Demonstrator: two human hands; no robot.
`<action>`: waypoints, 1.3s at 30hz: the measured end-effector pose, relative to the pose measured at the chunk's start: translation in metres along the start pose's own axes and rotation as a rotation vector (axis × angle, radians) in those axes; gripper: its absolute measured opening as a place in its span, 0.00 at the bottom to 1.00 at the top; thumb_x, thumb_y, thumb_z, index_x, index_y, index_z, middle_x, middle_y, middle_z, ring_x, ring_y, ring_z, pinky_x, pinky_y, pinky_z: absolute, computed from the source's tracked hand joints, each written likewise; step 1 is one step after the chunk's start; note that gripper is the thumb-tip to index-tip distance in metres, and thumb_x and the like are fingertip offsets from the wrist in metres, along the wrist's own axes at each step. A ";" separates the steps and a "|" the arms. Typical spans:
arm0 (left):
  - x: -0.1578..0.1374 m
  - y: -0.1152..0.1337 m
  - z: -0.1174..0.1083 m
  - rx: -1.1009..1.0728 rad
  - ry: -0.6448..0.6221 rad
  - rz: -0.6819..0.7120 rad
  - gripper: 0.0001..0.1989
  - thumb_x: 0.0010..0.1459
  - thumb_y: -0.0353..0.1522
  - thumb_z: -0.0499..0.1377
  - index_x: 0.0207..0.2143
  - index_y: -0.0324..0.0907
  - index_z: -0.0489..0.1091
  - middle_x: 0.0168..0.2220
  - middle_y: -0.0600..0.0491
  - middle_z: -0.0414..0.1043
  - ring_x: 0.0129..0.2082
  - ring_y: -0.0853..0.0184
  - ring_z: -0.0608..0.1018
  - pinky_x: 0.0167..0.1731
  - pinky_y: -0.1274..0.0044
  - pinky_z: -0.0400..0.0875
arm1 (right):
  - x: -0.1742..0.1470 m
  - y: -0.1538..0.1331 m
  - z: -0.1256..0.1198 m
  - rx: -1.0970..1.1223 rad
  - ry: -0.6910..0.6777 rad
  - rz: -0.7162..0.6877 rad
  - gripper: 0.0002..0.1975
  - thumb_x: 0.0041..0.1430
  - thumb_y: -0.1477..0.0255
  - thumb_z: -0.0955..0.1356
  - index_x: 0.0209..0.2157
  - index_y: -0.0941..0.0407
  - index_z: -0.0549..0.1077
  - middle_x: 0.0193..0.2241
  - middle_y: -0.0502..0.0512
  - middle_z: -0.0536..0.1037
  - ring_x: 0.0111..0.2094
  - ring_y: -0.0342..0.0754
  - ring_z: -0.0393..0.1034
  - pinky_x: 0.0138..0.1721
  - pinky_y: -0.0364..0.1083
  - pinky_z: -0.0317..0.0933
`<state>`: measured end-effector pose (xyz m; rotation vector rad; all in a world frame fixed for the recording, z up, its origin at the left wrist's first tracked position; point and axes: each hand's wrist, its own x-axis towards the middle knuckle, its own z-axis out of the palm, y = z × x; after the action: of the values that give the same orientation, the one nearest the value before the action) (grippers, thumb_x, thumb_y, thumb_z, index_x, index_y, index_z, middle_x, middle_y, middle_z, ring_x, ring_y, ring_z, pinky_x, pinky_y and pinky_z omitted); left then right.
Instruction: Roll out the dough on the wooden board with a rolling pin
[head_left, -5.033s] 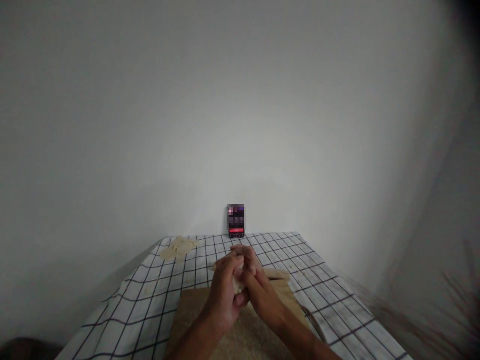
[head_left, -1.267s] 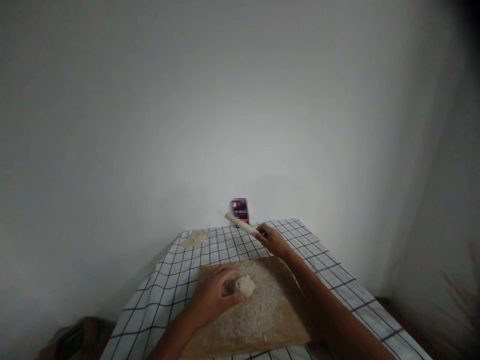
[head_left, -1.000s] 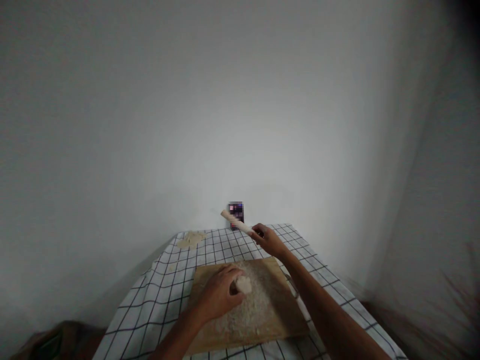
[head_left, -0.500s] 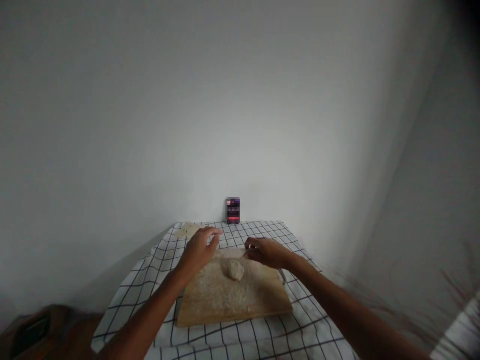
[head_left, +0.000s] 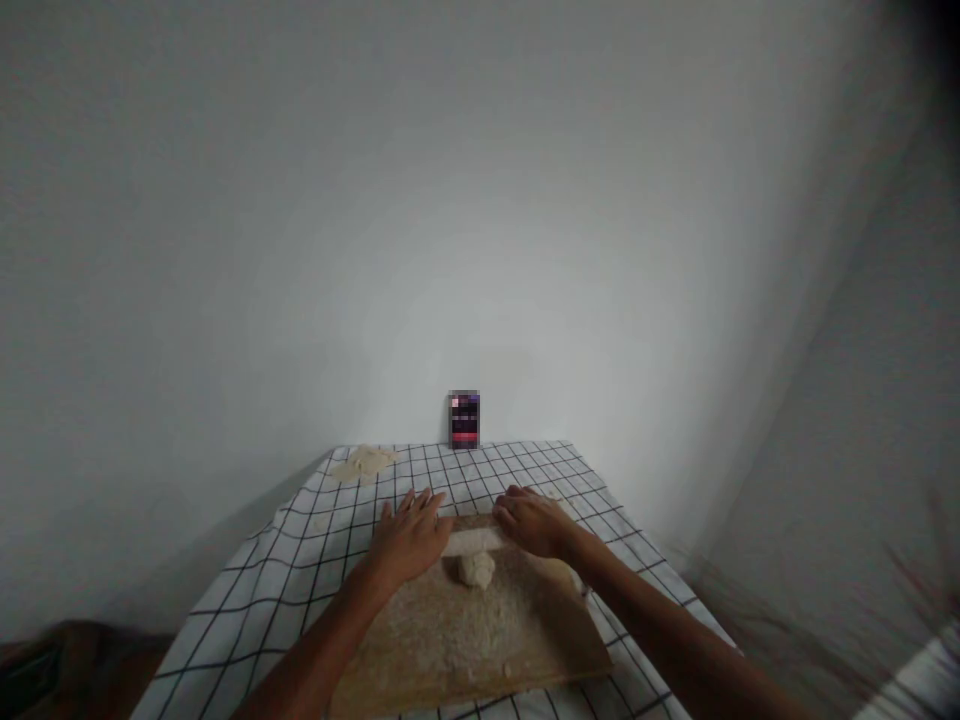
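Observation:
A floured wooden board lies on the table, with a small lump of dough near its far side. Just beyond the dough a pale, flour-dusted rolling pin spans the board crosswise. Over its left end my left hand lies palm down, fingers spread and pointing away from me. My right hand covers the pin's right end with its fingers bent over it. Both ends of the pin are hidden under the hands.
A black-and-white checked cloth covers the table. Flat pale dough pieces or flour lie at its back left. A small dark, pixelated upright object stands against the wall. Blurred thin strands show at lower right.
My left hand has come down from the air onto the rolling pin's left end. My right hand has turned palm down over its end. The view has tilted slightly.

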<state>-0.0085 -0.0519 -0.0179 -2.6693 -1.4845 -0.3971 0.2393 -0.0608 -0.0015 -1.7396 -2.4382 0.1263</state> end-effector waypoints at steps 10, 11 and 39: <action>0.003 0.004 0.009 -0.022 0.052 -0.111 0.28 0.68 0.35 0.48 0.67 0.42 0.70 0.69 0.40 0.68 0.72 0.42 0.65 0.70 0.40 0.56 | -0.008 0.001 0.023 0.152 0.099 0.034 0.22 0.75 0.68 0.57 0.55 0.51 0.79 0.60 0.58 0.79 0.63 0.54 0.70 0.65 0.54 0.57; 0.002 0.004 0.010 -0.034 0.042 -0.111 0.28 0.68 0.36 0.48 0.67 0.43 0.70 0.69 0.41 0.69 0.72 0.43 0.66 0.70 0.41 0.56 | -0.012 -0.001 0.025 0.160 0.124 0.051 0.22 0.75 0.68 0.57 0.56 0.51 0.79 0.62 0.59 0.77 0.64 0.55 0.68 0.67 0.55 0.55; -0.003 -0.007 0.030 0.116 -0.027 -0.062 0.25 0.71 0.32 0.46 0.60 0.49 0.77 0.68 0.48 0.71 0.69 0.47 0.71 0.64 0.44 0.68 | -0.006 -0.015 0.008 0.093 0.055 0.131 0.23 0.76 0.64 0.57 0.58 0.52 0.79 0.68 0.61 0.71 0.71 0.60 0.60 0.70 0.66 0.51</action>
<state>-0.0106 -0.0453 -0.0479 -2.5547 -1.5501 -0.2711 0.2257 -0.0717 -0.0073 -1.8359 -2.2419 0.2001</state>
